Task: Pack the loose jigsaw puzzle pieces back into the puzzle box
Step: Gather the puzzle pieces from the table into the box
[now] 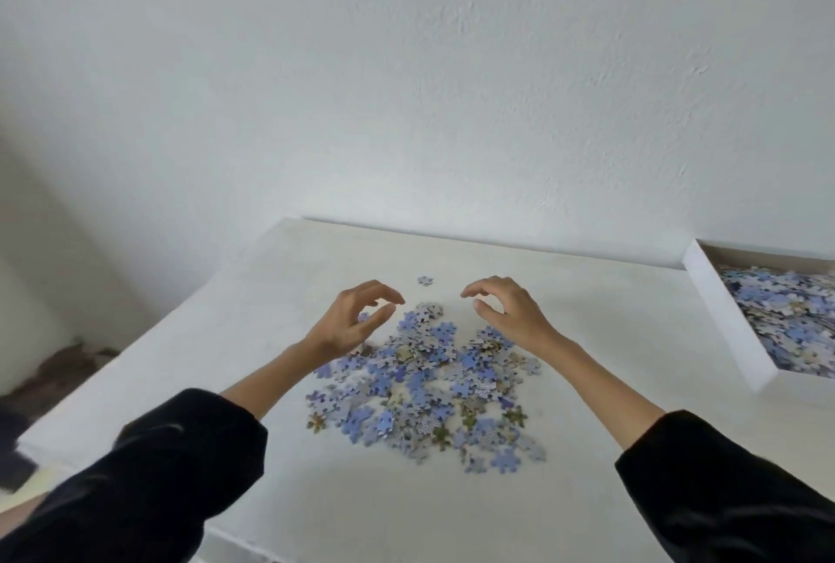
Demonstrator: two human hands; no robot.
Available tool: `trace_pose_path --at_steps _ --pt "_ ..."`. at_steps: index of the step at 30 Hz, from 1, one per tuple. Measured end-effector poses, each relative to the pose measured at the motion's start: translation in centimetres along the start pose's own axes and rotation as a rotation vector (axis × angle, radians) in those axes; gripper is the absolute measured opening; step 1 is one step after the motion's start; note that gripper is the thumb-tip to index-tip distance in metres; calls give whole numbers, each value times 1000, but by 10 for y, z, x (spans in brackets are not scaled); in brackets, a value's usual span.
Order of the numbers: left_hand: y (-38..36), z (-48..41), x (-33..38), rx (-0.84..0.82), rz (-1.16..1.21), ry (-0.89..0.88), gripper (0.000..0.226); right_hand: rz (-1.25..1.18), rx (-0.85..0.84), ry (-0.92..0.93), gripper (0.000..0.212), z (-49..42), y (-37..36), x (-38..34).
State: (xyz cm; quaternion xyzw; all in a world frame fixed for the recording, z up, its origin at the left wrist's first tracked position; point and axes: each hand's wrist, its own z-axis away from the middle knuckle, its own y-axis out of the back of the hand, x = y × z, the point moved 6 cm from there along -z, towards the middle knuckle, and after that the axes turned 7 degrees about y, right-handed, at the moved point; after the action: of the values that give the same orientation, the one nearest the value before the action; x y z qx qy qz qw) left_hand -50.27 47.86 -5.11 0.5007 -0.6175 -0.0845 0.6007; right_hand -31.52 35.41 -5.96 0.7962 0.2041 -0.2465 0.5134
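Head view is showing both hands hovering over the far edge of a pile of loose puzzle pieces (429, 386) that is lying in the middle of a white table (316, 503). The left hand (357, 323) and the right hand (506, 314) are sitting apart, one on each side of the pile's far end. Their fingers are arching downward with the thumbs clear of the fingertips, and neither seems to be gripping anything.

The step in hand looks like gathering, with both hands poising to rake the pieces together. The next move is probably calling for closing in from both sides, cupping a heap, and carrying it right to the box (723, 314). The box is sitting open at the table's right side, already holding many pieces. One stray piece (424, 280) is lying just beyond the hands and will need its own pick.

The frame is cutting off the box's right part, so its fill is unclear. The left palm is hiding some pieces. A dark blurred object (13, 463) at the left edge is too smeared to identify.
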Motion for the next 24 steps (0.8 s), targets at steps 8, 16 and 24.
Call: trace_pose_path --at_steps 8,16,24 --pt "27 47 -73 -93 -80 220 80 203 -207 -173 52 -45 -63 -1" --pt "17 63 -78 -179 -258 191 99 357 -389 -201 53 -58 -91 3" --pt "-10 53 -55 -355 -311 69 103 154 -298 -194 48 -2 -77 -36"
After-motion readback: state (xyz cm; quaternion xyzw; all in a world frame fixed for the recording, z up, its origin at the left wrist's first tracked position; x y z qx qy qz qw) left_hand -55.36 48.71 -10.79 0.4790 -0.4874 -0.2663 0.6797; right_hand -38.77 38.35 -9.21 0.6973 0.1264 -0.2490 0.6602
